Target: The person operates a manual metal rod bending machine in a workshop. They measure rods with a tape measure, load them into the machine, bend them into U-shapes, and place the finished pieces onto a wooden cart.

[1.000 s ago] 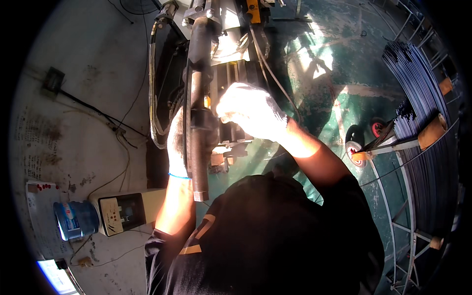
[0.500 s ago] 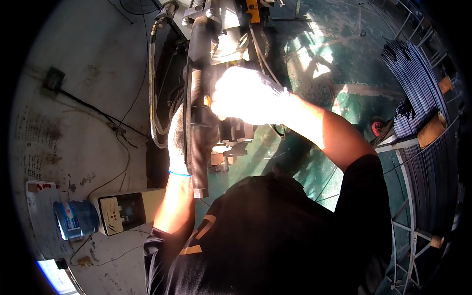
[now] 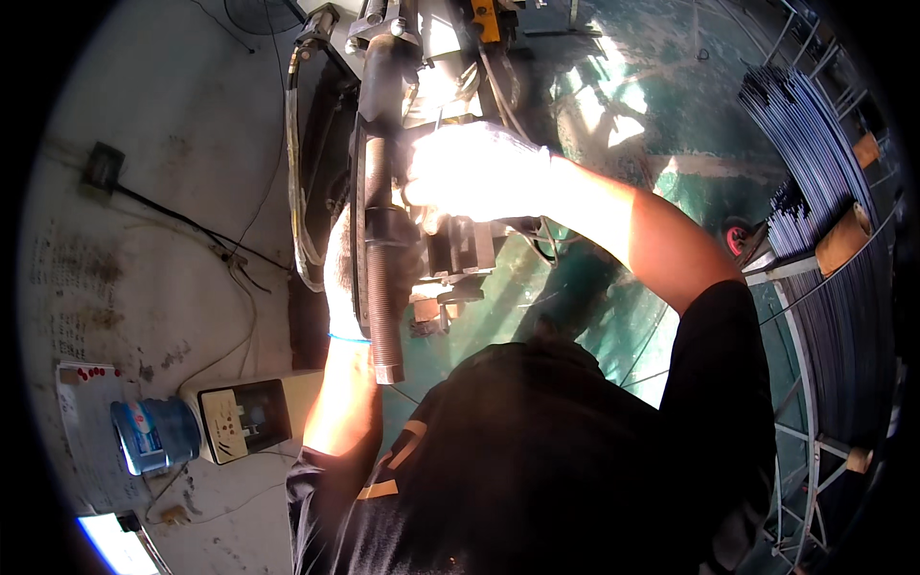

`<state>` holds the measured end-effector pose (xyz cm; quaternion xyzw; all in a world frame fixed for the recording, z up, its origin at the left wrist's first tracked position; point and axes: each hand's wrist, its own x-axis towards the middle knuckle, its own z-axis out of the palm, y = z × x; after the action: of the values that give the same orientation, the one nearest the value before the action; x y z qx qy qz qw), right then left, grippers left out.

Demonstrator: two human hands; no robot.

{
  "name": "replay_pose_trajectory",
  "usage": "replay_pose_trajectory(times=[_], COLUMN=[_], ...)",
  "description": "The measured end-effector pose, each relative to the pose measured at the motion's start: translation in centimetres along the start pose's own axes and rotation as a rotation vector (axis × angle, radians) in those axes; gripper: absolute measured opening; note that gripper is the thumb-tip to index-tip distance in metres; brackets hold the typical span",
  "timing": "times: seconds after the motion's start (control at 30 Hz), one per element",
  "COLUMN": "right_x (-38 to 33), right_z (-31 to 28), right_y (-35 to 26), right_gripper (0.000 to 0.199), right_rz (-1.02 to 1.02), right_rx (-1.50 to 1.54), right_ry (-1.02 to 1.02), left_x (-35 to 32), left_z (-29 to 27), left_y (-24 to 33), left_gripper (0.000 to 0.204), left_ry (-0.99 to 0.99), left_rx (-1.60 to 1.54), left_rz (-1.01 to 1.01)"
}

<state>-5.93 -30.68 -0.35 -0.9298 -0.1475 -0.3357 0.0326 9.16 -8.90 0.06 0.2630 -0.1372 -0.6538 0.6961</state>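
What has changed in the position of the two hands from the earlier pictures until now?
The right hand in a white glove moved up along the machine, toward its top. The left hand stayed behind the dark threaded bar. Whether either hand grips anything is not visible.

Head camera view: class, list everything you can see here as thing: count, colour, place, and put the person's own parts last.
Dark metal machine with a thick threaded cylinder: one, black and grey, upper centre.
Pale hoses: a looped bunch, whitish, left of the machine.
Thin metal rods: a large bundle, dark blue-grey, on a rack at the right edge.
Brown cylindrical rack supports: two or more show, tan, among the rods.
Boxy control unit: one, cream with a dark panel, lower left.
Blue plastic bottle: one, lying beside the unit.
Floor: green, upper right.
Left hand: white glove, behind the cylinder, grip hidden.
Right hand: white glove, on the machine, overexposed.
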Motion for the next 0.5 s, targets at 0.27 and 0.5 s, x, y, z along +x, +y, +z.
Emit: replay_pose_trajectory(times=[0.27,0.5], right_x=[-0.8,-0.5], right_z=[2.7,4.5], right_y=[-1.3,-3.8], right_gripper=[0.037,0.027], right_rz=[0.163,0.389], right_rx=[-0.004,-0.022], right_ry=[0.241,0.329], left_x=[-0.1,-0.2], left_z=[-1.7,-0.8], left_y=[0.3,-0.1], left_gripper=[0.038,0.036], left_ry=[-0.046,0.066], left_rx=[-0.118,-0.015], left_rz=[-0.126,0.000])
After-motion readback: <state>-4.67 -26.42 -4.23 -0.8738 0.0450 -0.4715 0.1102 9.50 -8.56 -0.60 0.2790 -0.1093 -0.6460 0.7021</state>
